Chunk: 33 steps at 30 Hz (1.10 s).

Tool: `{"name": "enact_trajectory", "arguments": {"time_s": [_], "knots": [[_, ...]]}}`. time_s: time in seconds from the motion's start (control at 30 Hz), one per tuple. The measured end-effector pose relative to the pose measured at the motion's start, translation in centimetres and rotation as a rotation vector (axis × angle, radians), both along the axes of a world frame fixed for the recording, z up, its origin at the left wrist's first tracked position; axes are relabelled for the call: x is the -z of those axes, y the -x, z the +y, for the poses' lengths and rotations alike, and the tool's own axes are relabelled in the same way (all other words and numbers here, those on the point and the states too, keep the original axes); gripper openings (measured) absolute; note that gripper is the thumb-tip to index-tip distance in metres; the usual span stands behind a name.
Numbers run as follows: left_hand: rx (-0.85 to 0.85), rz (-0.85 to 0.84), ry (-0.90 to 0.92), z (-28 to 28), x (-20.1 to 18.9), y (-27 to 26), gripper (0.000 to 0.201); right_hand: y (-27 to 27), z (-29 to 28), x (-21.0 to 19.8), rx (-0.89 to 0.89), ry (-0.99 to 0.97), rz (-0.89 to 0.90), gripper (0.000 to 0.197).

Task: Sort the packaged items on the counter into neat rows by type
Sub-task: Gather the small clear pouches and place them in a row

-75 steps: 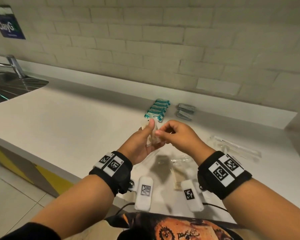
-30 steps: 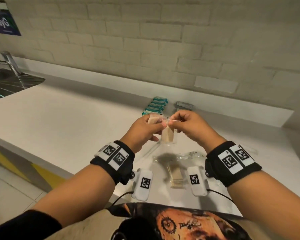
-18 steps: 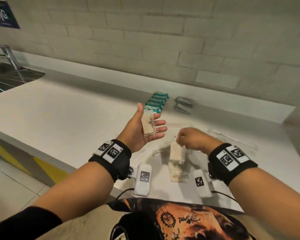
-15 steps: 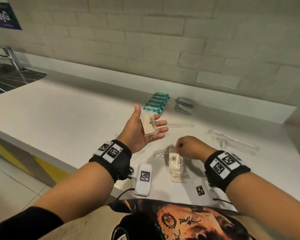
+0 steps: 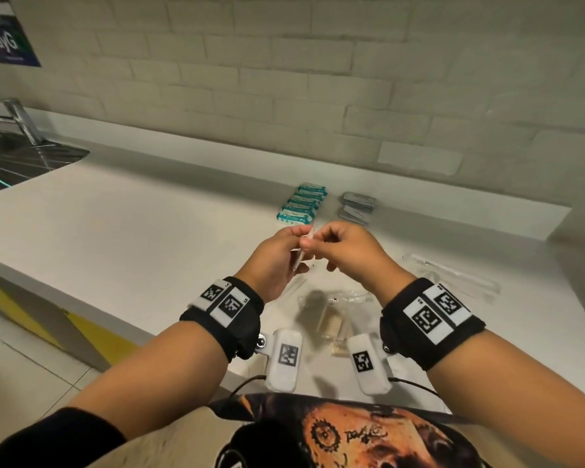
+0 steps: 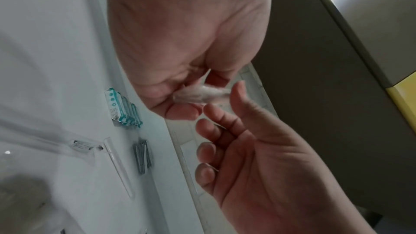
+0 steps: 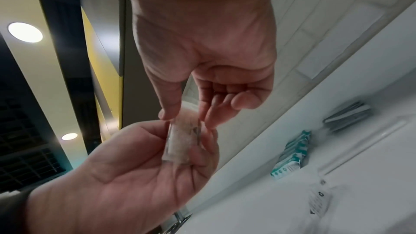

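The white bench (image 5: 149,231) held rows of teal packets (image 5: 303,206) and grey packets (image 5: 357,206). Above it, left hand (image 5: 274,265) and right hand (image 5: 348,255) together pinched a small clear packet (image 7: 182,143); its slick film might slip.

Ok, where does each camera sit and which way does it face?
Head: on the head, facing forward and down at the counter; both forearms, left hand and right hand show.
Left wrist: on the left wrist, looking along its palm toward the wall; right hand shows too.
Right wrist: on the right wrist, looking along its palm; left palm below.
Shared: all three see the clear packet and the teal packets.
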<state>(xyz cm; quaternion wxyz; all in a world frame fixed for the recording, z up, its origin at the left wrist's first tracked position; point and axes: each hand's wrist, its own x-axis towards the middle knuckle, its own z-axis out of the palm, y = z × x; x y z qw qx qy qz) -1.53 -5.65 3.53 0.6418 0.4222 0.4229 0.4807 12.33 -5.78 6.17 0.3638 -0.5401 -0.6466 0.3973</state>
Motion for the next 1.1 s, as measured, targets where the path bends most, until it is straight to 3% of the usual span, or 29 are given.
{"name": "enact_trajectory", "arguments": {"time_s": [0.1,0.3,0.43,0.63,0.9,1.03,1.1], "knots": [[-0.029,-0.021,-0.057,0.1,0.1,0.1,0.028,-0.7,0.1,0.3,0.041,0.043,0.011,0.015],[-0.064,-0.091,-0.102,-0.1,0.3,-0.2,0.024,-1.7,0.3,0.9,-0.015,0.095,-0.031,0.013],[-0.060,-0.062,-0.098,-0.3,0.2,-0.3,0.019,-2.1,0.6,1.0,0.010,0.041,-0.070,0.020],[-0.053,0.016,-0.115,-0.4,0.4,-0.4,0.018,-2.7,0.8,0.1,-0.031,0.023,-0.077,0.011],[-0.085,0.007,-0.138,-0.6,0.6,-0.7,0.018,-2.9,0.6,0.3,-0.127,0.062,-0.234,0.006],[-0.091,0.060,-0.162,-0.6,0.3,-0.6,0.019,-3.1,0.8,-0.4,-0.102,0.021,-0.088,0.025],[-0.067,0.119,-0.175,-0.7,0.2,-0.6,0.020,-3.3,0.9,-0.9,-0.047,0.000,-0.029,0.021]]}}
